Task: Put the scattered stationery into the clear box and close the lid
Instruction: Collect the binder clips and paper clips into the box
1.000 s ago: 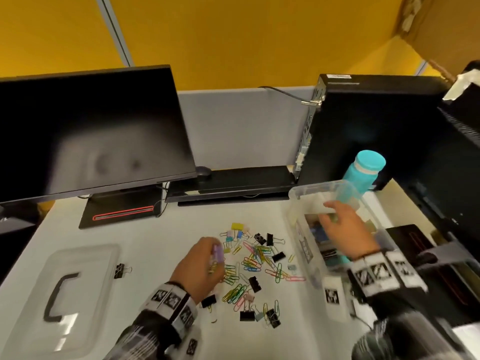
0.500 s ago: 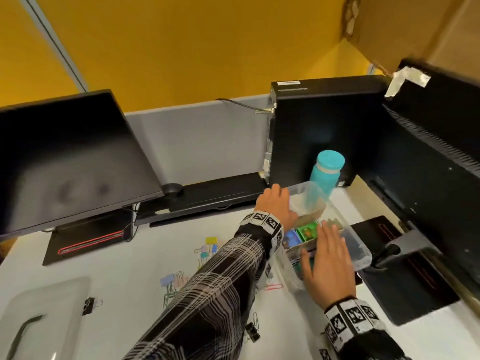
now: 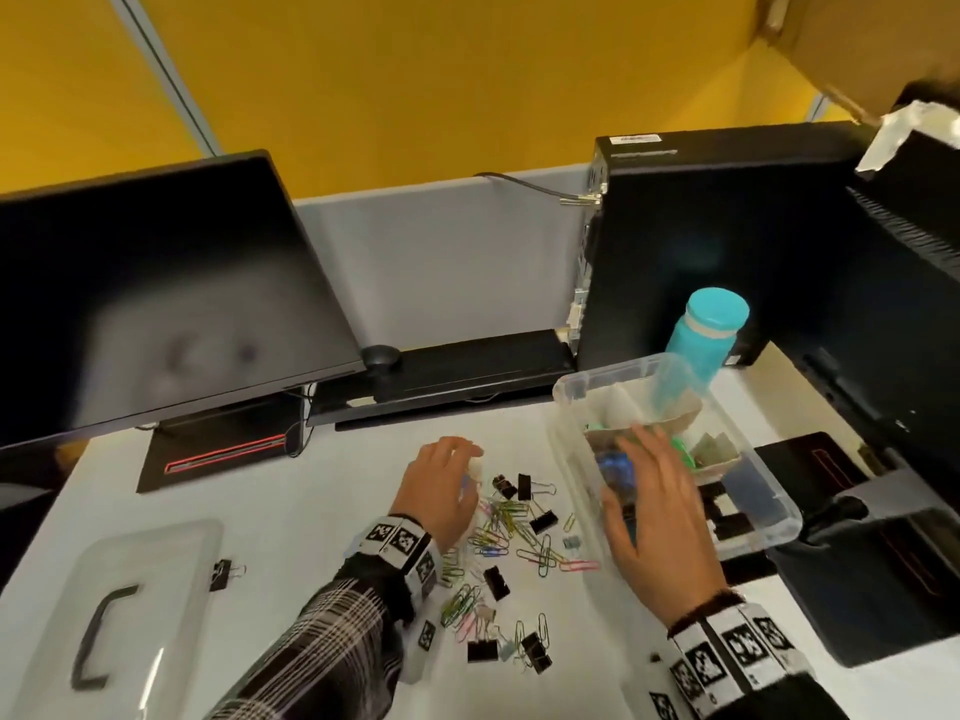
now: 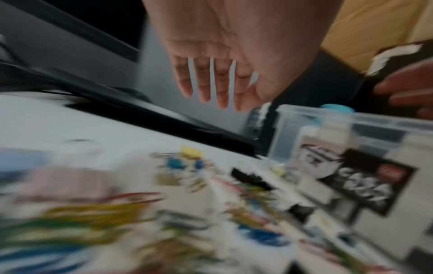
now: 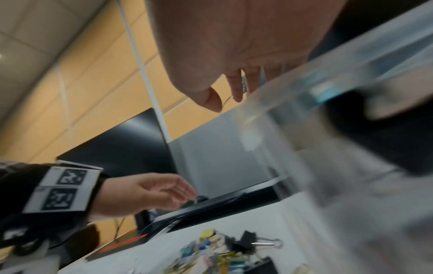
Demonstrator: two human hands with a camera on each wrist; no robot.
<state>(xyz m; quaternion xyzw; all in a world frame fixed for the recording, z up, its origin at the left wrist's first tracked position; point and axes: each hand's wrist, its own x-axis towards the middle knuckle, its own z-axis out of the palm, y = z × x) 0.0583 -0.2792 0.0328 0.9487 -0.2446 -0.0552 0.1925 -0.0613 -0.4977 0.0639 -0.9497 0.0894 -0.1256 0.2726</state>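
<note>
Coloured paper clips [image 3: 498, 532] and black binder clips [image 3: 543, 522] lie scattered on the white desk, blurred in the left wrist view [image 4: 250, 178]. My left hand [image 3: 447, 485] hovers over the pile's far left part, fingers straight and palm empty [image 4: 220, 77]. The clear box [image 3: 602, 379] stands to the right with no lid on it, and blue and green items lie inside. My right hand [image 3: 649, 506] is spread flat over the box's near left part and holds nothing [image 5: 234, 61]. The clear lid [image 3: 156, 574] with a dark handle lies at the front left.
One black binder clip [image 3: 223, 574] lies beside the lid. A monitor [image 3: 145, 304] stands at the back left, a keyboard [image 3: 467, 366] behind the pile, a black PC tower [image 3: 701, 241] and a teal bottle [image 3: 709, 330] behind the box. Black equipment [image 3: 857, 574] crowds the right edge.
My left hand has come back from the box's far rim to above the clip pile. My right hand stays over the box. The head view has swung back to the left.
</note>
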